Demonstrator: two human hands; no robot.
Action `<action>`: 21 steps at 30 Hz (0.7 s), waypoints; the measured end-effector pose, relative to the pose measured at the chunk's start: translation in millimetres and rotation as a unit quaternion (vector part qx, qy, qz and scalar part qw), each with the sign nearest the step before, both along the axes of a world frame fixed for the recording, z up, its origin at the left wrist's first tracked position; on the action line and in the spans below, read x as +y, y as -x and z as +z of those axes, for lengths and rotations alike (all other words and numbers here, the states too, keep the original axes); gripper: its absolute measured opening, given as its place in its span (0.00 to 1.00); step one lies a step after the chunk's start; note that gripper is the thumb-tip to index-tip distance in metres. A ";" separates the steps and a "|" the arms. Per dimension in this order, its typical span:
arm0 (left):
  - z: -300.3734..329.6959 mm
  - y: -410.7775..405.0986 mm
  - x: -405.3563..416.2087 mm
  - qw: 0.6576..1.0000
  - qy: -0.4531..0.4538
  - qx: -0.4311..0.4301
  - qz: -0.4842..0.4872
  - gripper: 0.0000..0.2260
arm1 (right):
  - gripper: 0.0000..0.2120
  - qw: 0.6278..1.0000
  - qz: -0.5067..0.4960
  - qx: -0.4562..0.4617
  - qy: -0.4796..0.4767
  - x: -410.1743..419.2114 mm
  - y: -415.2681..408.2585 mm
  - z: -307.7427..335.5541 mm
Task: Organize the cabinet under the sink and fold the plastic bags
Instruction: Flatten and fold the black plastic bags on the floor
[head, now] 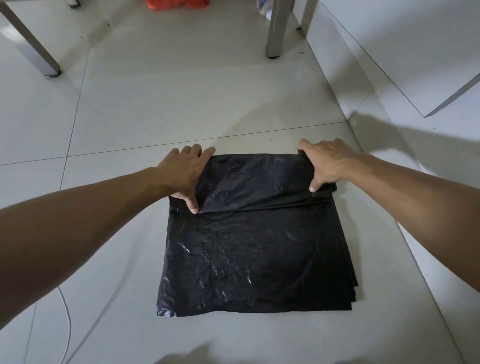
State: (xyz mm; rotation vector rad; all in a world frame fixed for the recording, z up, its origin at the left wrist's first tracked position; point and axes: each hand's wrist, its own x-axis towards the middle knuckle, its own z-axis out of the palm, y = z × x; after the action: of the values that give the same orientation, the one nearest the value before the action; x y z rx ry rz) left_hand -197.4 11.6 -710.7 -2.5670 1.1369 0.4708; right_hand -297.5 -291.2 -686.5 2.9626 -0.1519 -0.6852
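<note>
Pale glossy tiled floor [155, 109], two grey metal legs [276, 28], one crumpled orange plastic bag [176, 3] far back, one flat black plastic bag [249, 254] on floor, left hand [184, 174] and right hand [327, 163] each pinching its folded-over far edge.

Bare forearms (no sleeves visible)

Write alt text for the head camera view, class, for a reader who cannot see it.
Two bare hands, the left hand and the right hand, grip the far edge of a black plastic bag spread on a pale tiled floor, folding it toward the camera. Metal table legs and an orange bag lie beyond.
</note>
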 end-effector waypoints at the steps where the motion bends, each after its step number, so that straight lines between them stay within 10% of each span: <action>1: 0.8 -0.1 2.2 1.000 0.007 -0.001 0.002 0.65 | 0.41 1.000 -0.003 -0.011 -0.001 -0.5 2.3 1.0; 12: 35.8 -6.0 13.8 0.979 0.160 -0.038 0.121 0.11 | 0.13 0.981 -0.023 -0.189 -0.032 -9.6 21.5 10.5; 21: 4.9 39.4 50.7 0.966 0.194 -0.166 -0.050 0.20 | 0.22 0.944 0.129 -0.304 0.016 -0.7 72.5 -30.4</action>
State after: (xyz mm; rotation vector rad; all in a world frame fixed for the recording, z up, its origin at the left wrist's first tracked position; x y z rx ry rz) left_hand -236.8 62.3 -705.8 -2.7443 1.3265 -0.2257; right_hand -370.0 -291.9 -716.9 2.9728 0.1813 0.2727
